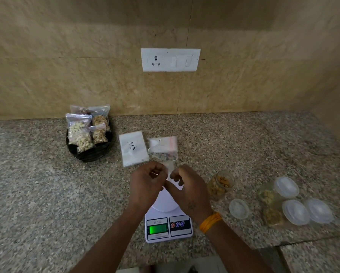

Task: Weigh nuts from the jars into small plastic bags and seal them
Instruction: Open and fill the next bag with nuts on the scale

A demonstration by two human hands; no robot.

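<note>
The white digital scale (168,223), its green display lit, sits on the speckled counter (37,194) closest in, and just above its platform the left hand (145,186) and right hand (190,189) meet, the curled fingers (158,172) of both pinching a small clear plastic bag (170,170) between them. Beyond lie a flat pack of bags (133,148) and a second bag pack (162,147), with filled nut bags in a black basket (89,152) far left. To the right stand an open jar of nuts (220,184), a loose lid (238,208) and lidded jars (283,201).
</note>
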